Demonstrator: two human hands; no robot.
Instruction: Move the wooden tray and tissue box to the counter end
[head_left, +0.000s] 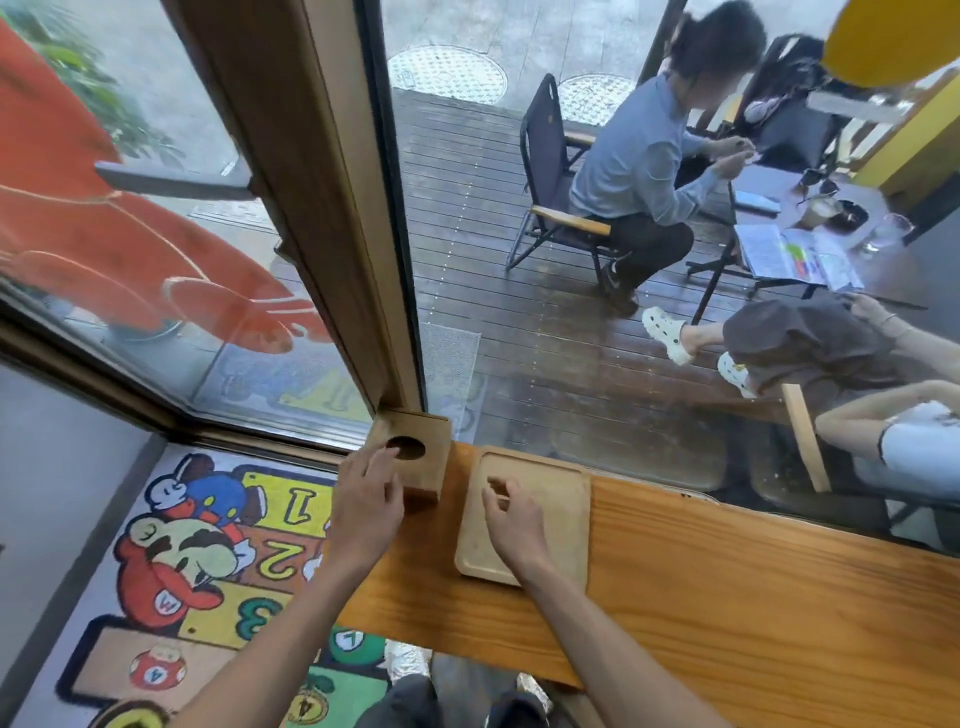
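A cube-shaped wooden tissue box (415, 447) with a round hole on top stands at the left end of the wooden counter (727, 587), against the window frame. My left hand (366, 501) hovers at its near side, fingers apart, just touching or nearly touching it. To its right lies a pale, empty wooden tray (550, 514), flat on the counter. My right hand (511, 519) is over the tray's left half, fingers loosely curled, holding nothing.
A glass window runs behind the counter; outside, people sit on chairs at a low table (810, 244) on a dark deck. A wooden window post (322, 218) rises behind the tissue box. A cartoon floor mat (208, 551) lies below the counter's left end.
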